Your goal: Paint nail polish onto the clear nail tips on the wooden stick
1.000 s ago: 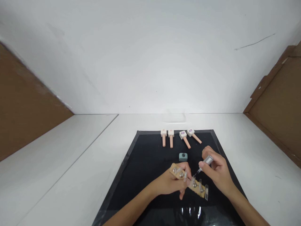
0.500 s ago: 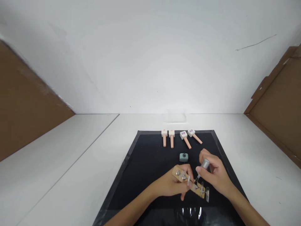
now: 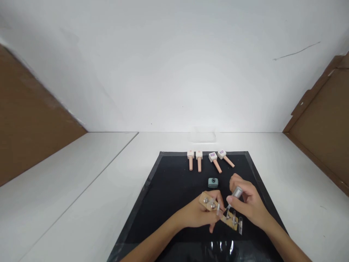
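My left hand (image 3: 203,213) is closed around a narrow wooden nail tip stand (image 3: 205,198), holding it tilted over the black mat. Several clear false nails (image 3: 240,225) stick up from metal knobs along the stand. Between the thumb and fingers of my right hand (image 3: 249,203) is a nail polish brush (image 3: 237,192) with a silver-grey cap. Its bristle end points down to the left, at a nail near the middle of the stand; whether it touches cannot be told. A small teal polish bottle (image 3: 213,182) without a cap stands just beyond my hands.
Several white polish bottles with peach caps (image 3: 199,160) lie along the far edge of the black mat (image 3: 166,182). Behind them is a clear plastic tray (image 3: 203,137) by the white wall. Brown cardboard panels (image 3: 32,120) stand at both sides.
My right hand and the brush have shifted slightly left and down along the nail. My left hand and the stand stay nearly where they were.
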Available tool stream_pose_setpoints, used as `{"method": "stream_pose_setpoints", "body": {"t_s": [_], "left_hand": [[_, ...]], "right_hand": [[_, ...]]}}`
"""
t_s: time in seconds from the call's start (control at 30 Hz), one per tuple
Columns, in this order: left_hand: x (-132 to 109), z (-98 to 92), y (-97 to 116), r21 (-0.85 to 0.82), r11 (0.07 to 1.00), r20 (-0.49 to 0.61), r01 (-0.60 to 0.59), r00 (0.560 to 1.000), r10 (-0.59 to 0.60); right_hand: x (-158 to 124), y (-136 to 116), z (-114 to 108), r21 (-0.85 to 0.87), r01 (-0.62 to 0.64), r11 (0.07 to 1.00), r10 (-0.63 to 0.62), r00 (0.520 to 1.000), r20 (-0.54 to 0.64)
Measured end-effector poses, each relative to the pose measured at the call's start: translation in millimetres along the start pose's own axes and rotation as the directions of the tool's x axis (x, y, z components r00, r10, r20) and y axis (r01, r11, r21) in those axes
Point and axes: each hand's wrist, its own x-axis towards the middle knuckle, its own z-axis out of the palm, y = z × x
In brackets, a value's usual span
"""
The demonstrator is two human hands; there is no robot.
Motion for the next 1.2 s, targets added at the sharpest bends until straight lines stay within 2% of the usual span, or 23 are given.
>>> {"method": "stream_pose_setpoints", "body": {"t_s": [0.17, 0.27, 0.37, 0.5, 0.63, 0.73, 0.83, 0.93, 1.03, 1.2], "left_hand": [[-1.1, 0.1, -1.7, -0.042, 0.999, -0.007, -0.003, 1.0, 0.003], [-1.7, -1.3, -3.2, -0.056, 0.998, -0.007, -0.017, 1.0, 0.017], [-1.9, -3.7, -4.5, -0.082, 0.996, 0.005, -0.045, 0.999, 0.045], [-2.1, -7.0, -6.5, -0.122, 0.989, 0.042, -0.087, 0.995, 0.093], [-1.8, -8.5, -9.2, -0.202, 0.972, 0.053, -0.122, 0.989, 0.135], [-1.1, -8.1, -9.7, -0.244, 0.962, 0.059, -0.124, 0.988, 0.142], [-0.4, -7.5, -9.3, -0.269, 0.955, 0.061, -0.126, 0.987, 0.148], [0.0, -7.6, -9.6, -0.291, 0.946, 0.08, -0.142, 0.982, 0.172], [0.0, -8.4, -11.2, -0.305, 0.941, 0.078, -0.147, 0.981, 0.178], [0.5, -9.7, -14.5, -0.351, 0.927, 0.077, -0.133, 0.982, 0.17]], "right_hand": [[0.8, 4.5, -1.0, -0.039, -0.034, 0.999, 0.03, 0.994, -0.104], [0.9, 2.4, -0.9, 0.019, -0.042, 0.999, 0.045, 0.988, -0.148], [1.2, -1.6, 0.7, 0.088, -0.004, 0.996, 0.015, 0.991, -0.131], [1.9, -2.3, 3.5, 0.05, 0.01, 0.999, -0.006, 0.996, -0.085], [1.0, 1.9, 2.8, 0.022, -0.023, 0.999, 0.026, 0.987, -0.157], [-0.6, 3.1, 2.1, 0.094, 0.004, 0.996, 0.014, 0.982, -0.188], [-1.8, 1.6, 4.0, 0.135, 0.05, 0.99, -0.032, 0.99, -0.135], [-1.7, 0.1, 5.9, 0.08, 0.04, 0.996, -0.032, 0.995, -0.098], [-1.0, 0.9, 5.1, 0.045, 0.006, 0.999, 0.001, 0.989, -0.149], [-2.9, 7.3, 2.7, 0.188, -0.004, 0.982, 0.046, 0.974, -0.22]]}}
